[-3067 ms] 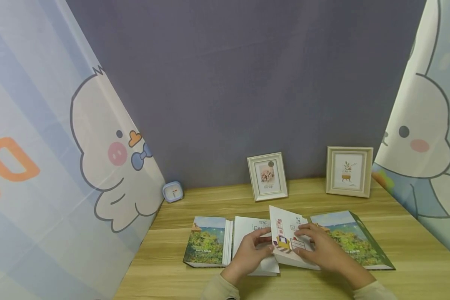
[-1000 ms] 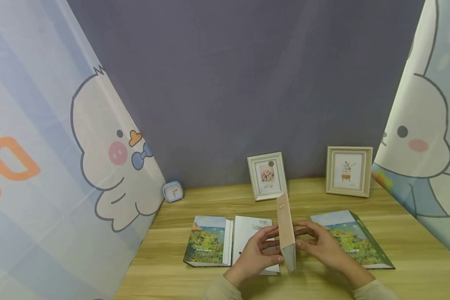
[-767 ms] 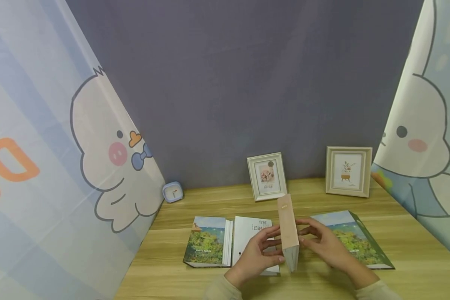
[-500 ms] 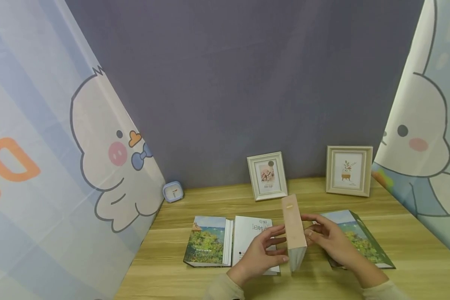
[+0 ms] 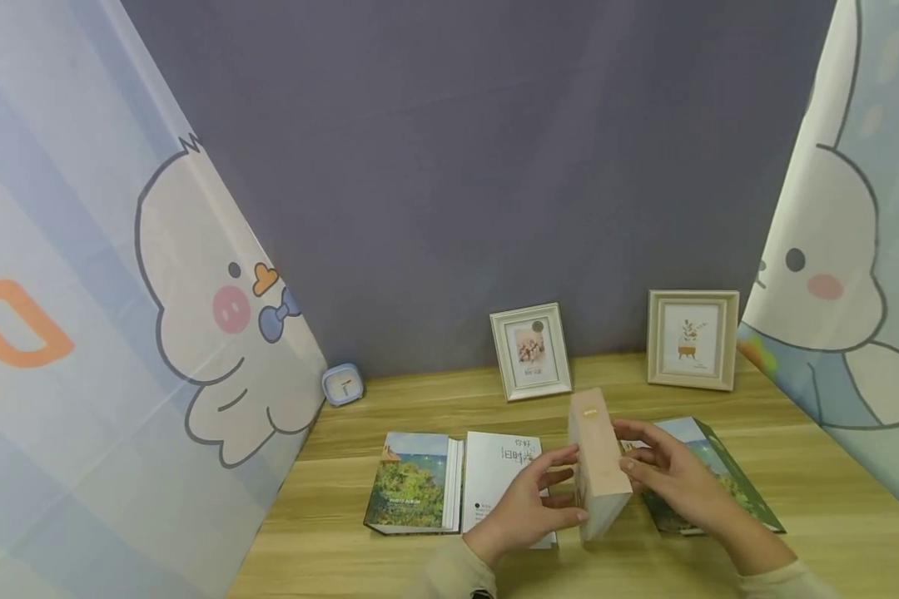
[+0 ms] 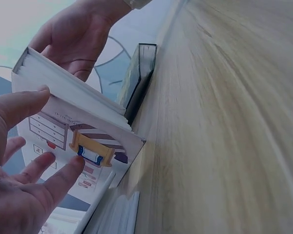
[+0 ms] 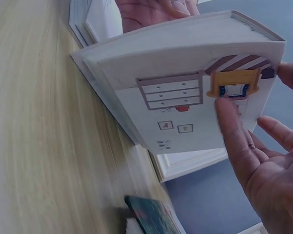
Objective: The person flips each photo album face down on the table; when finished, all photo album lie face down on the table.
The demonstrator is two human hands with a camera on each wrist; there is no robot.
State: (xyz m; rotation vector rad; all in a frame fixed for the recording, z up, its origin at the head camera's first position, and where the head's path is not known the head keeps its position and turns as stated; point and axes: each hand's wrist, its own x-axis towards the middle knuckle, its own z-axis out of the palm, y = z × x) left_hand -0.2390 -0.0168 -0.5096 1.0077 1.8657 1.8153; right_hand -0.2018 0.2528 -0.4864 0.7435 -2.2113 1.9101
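Observation:
A thick photo album (image 5: 598, 445) stands tilted between my two hands, its pale pink spine facing up and its page edges toward me. Its white covers show a yellow armchair and a chest of drawers. My left hand (image 5: 530, 499) has its extended fingers against the left cover; in the left wrist view its thumb lies near the page edges. My right hand (image 5: 677, 474) touches the other cover, its thumb right at the spine's edge in the head view. In the right wrist view, one straight finger of the right hand (image 7: 268, 175) lies on the armchair print.
A landscape album (image 5: 408, 487) and a white album (image 5: 490, 462) lie to the left. Another landscape album (image 5: 742, 491) lies under the right forearm. Two picture frames (image 5: 532, 353) and a blue clock (image 5: 342, 385) stand at the back of the wooden table (image 5: 307, 516).
About three seconds ago the album leaned with its cover toward the camera. It has turned spine up, then shifted right with both hands, and more of the spine shows.

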